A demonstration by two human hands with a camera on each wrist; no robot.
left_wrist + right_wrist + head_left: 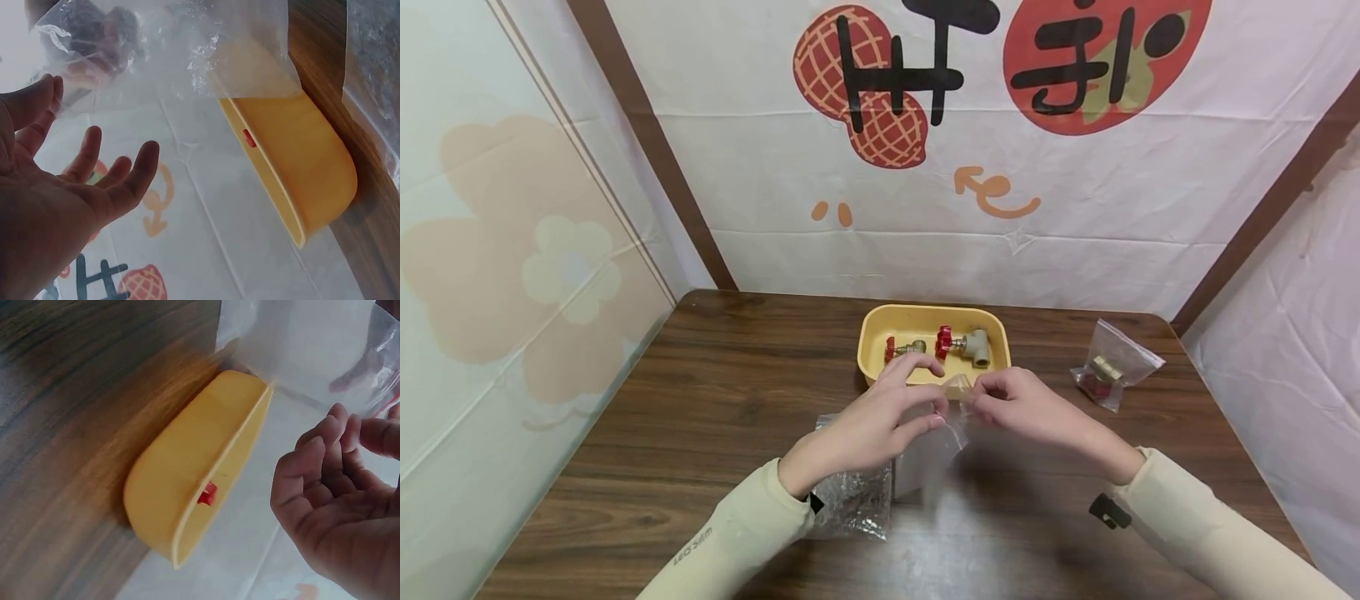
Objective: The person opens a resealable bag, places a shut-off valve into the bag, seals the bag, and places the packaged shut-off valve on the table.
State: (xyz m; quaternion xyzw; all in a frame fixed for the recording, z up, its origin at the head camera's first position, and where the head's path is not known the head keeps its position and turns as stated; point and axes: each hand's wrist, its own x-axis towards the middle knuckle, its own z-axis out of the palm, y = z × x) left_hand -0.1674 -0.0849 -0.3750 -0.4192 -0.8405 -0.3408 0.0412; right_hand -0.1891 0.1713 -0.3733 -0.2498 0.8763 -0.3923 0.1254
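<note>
A clear plastic zip bag (955,429) hangs between both hands, above the table and in front of the yellow tray (874,321). My left hand (887,417) pinches one side of its top edge between thumb and finger, the other fingers spread. On the opposite side, the right hand (1030,410) pinches the edge with curled fingers. The left wrist view shows the bag (175,53) thin and see-through, with no object visible inside. Lying in the tray are a small brass valve (913,347) with a red handle and a grey tee-shaped valve (976,346) with a red handwheel.
More clear plastic bags (857,504) lie on the brown wooden table (700,433), partly under the left forearm. Toward the back right sits a zip bag (1127,354) holding a brass fitting with a red part. A printed cloth (760,183) hangs behind the table.
</note>
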